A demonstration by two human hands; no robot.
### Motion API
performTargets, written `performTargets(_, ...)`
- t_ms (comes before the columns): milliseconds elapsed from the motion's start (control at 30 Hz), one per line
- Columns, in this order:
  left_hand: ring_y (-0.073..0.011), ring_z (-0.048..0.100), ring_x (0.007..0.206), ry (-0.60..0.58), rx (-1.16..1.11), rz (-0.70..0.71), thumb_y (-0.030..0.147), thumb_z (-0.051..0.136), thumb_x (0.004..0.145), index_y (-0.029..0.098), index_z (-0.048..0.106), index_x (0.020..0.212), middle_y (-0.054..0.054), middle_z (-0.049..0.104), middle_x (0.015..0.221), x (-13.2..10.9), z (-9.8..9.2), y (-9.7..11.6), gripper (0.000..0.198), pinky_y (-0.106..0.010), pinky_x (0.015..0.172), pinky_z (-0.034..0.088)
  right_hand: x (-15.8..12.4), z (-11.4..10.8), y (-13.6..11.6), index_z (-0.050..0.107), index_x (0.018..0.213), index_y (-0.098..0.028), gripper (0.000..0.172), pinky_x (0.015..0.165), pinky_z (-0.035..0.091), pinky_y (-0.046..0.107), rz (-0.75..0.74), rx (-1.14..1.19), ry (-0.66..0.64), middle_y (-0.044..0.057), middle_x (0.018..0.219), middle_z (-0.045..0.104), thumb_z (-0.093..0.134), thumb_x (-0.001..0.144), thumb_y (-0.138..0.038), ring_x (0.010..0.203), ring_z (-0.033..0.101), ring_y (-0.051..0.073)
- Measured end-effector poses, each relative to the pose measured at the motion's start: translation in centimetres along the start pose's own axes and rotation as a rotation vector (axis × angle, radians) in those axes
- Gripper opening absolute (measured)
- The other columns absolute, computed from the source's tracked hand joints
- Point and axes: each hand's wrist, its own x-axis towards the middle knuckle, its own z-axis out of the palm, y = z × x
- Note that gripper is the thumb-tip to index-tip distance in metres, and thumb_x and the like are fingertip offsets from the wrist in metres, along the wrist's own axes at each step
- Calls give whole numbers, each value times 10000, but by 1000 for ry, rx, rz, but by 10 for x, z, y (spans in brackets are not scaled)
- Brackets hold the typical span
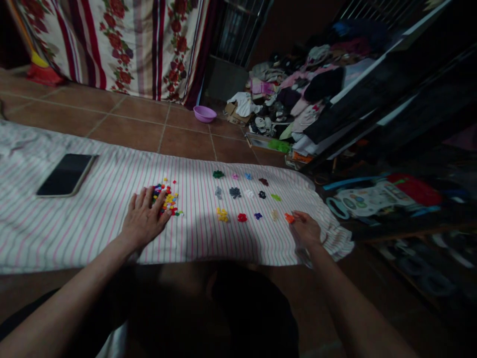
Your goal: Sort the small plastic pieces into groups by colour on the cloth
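Observation:
My left hand (143, 216) lies with fingers spread at the left edge of a mixed pile of small coloured pieces (170, 199), its fingertips over some of them. At the right, my right hand (306, 227) has its fingers together beside a small orange pile (289, 218); whether a piece is between the fingertips is too small to tell. Between the hands, small single-colour piles sit in rows, among them dark green (218, 174), yellow (222, 215), red (242, 218), dark grey (235, 192), brown (263, 182) and lime green (276, 197).
A striped cloth (104, 199) covers the long surface, with a phone (66, 175) at its left. Beyond it on the tiled floor are a purple basin (204, 114), a heap of clothes (294, 89) and a red broom (44, 74). A colourful toy-like object (365, 201) lies at the right.

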Motion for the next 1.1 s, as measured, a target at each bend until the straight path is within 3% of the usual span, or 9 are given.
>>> performTargets(100,-385,239,1413,-15,4,-4,511,324,932,158,372,1438,-183,319,1518,-1,2,-3,619,-554,1124,203,1,0,-13,690,855,-199,312,794,495,405,35,10,49,86,825,700,486,686,-365,802,633,245)
performTargets(267,-383,230,1417,-24,-13,-14,526,360,928,179,338,1458,-192,269,1538,-4,8,-9,635,-547,1119,220,-9,9,-74,685,904,-199,347,809,486,381,-148,108,23,85,878,694,463,742,-411,792,620,219)
performTargets(500,-371,187,1431,-59,-63,-6,549,330,934,188,363,1447,-189,248,1546,-8,10,-21,628,-539,1118,240,-62,52,-192,704,872,-188,305,777,496,343,-441,368,-260,73,872,699,506,783,-403,799,625,199)
performTargets(733,-339,192,1437,-59,-108,46,507,362,937,190,398,1427,-174,258,1545,-13,8,-30,585,-522,1129,236,-122,93,-291,728,884,-221,185,737,475,264,-680,356,-591,30,845,674,553,825,-238,781,610,151)
performTargets(867,-336,180,1441,-71,-129,62,514,380,929,210,396,1428,-162,248,1552,-14,6,-32,584,-524,1129,236,-136,113,-321,735,912,-237,206,800,463,273,-755,203,-646,30,895,680,557,838,-164,843,611,156)
performTargets(1100,-326,177,1443,-152,-143,58,531,371,926,235,358,1448,-143,238,1561,-15,-3,-32,600,-512,1134,231,-144,125,-341,737,972,-233,274,925,414,304,-907,19,-713,45,1013,705,516,865,-112,979,597,184)
